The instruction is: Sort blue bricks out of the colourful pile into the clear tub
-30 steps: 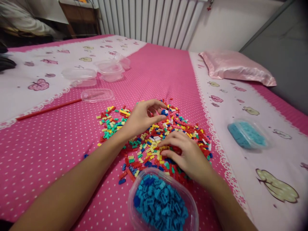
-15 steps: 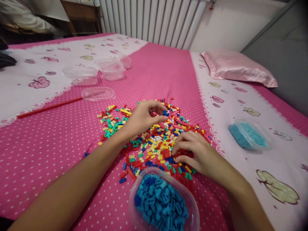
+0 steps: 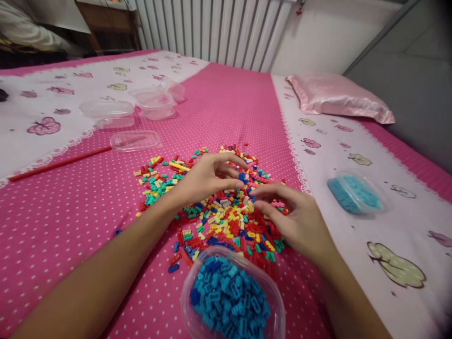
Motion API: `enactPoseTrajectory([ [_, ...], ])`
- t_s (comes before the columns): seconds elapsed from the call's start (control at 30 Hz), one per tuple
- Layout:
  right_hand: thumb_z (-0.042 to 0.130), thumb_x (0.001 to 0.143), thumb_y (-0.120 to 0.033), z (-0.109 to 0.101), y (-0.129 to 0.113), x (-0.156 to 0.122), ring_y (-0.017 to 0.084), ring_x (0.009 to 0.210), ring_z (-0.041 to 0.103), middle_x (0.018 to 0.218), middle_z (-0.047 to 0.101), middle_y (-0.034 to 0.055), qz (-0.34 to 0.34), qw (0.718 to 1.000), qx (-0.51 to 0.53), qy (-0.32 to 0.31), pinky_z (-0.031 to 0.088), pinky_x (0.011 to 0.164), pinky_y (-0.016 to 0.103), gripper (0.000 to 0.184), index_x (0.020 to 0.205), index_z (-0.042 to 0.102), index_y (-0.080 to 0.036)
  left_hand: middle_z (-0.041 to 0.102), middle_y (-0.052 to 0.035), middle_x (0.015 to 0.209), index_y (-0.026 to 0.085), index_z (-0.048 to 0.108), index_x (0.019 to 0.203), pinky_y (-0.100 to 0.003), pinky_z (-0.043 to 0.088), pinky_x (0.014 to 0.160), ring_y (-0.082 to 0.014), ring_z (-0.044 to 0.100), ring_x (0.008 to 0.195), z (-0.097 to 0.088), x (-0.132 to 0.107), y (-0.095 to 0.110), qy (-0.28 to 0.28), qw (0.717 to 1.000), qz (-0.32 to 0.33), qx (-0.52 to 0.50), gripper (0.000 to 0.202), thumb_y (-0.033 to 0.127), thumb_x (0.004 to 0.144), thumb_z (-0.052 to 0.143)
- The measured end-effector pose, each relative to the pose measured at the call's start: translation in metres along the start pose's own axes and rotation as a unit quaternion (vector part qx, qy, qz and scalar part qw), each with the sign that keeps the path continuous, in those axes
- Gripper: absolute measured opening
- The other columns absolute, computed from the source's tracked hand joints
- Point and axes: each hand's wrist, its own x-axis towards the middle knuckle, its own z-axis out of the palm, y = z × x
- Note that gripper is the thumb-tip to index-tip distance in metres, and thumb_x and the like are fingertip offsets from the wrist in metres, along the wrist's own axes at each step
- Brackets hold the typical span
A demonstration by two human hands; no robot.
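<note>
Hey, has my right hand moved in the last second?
Yes. The right hand has lifted off the near side of the brick pile and gone away from the tub of blue bricks, toward the left hand.

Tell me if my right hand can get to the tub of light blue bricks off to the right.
Probably yes: the right hand hovers over the brick pile, apparently holding nothing, and only bare bedspread lies between it and the tub of light blue bricks.

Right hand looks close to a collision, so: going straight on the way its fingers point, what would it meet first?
Probably the fingertips of the left hand and the dark blue brick they pinch, above the brick pile; depth unclear.
</note>
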Motion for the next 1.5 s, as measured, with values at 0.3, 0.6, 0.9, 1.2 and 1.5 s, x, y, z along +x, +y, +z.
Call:
enactPoseTrajectory([
  [0.3,0.073,0.084,-0.02,0.009,-0.002,-0.001,0.02,0.08,0.073,0.087,0.079,0.0014,0.024,0.986,0.042,0.161,0.059,0.079,0.036,0.007,0.089,0.076,-0.024,0.073,-0.002,0.078,0.015,0.064,0.097,-0.022,0.054,0.066,-0.0146,0.072,0.075,0.008,-0.003,0.007,-0.075,0.997,0.011,-0.024,0.03,0.021,0.074,0.083],
  [0.6,0.069,0.087,-0.016,0.01,-0.003,-0.001,0.02,0.088,0.071,0.091,0.077,0.0012,-0.013,0.993,0.021,0.116,0.057,0.081,0.036,0.011,0.086,0.076,-0.025,0.072,-0.0024,0.079,0.015,0.065,0.09,-0.024,0.055,0.068,-0.0152,0.071,0.076,0.009,-0.004,0.006,-0.053,0.998,0.034,0.012,0.027,0.029,0.074,0.084],
  [0.9,0.072,0.084,-0.018,0.017,-0.004,-0.003,0.019,0.082,0.073,0.087,0.078,0.0014,0.023,0.986,0.054,0.158,0.059,0.08,0.036,0.008,0.087,0.076,-0.024,0.075,-0.0048,0.08,0.014,0.074,0.094,-0.024,0.054,0.066,-0.0151,0.071,0.073,0.013,-0.001,0.004,-0.021,0.998,0.052,0.03,0.025,0.031,0.076,0.082],
  [1.2,0.07,0.085,-0.013,0.021,-0.001,-0.002,0.018,0.09,0.072,0.09,0.076,0.0021,0.0,0.983,0.095,0.154,0.061,0.079,0.034,0.011,0.084,0.073,-0.023,0.075,-0.0046,0.075,0.013,0.073,0.088,-0.021,0.052,0.059,-0.0146,0.071,0.068,0.013,-0.001,0.003,0.001,0.999,0.045,0.024,0.024,0.027,0.072,0.084],
  [1.5,0.071,0.083,-0.011,0.023,-0.003,-0.003,0.015,0.086,0.072,0.09,0.074,-0.0012,0.014,0.983,0.093,0.158,0.062,0.076,0.028,0.016,0.092,0.07,-0.024,0.075,-0.0036,0.078,0.012,0.073,0.089,-0.019,0.055,0.063,-0.0121,0.072,0.069,0.014,-0.002,0.004,0.006,0.991,0.117,0.059,0.018,0.021,0.077,0.082],
])
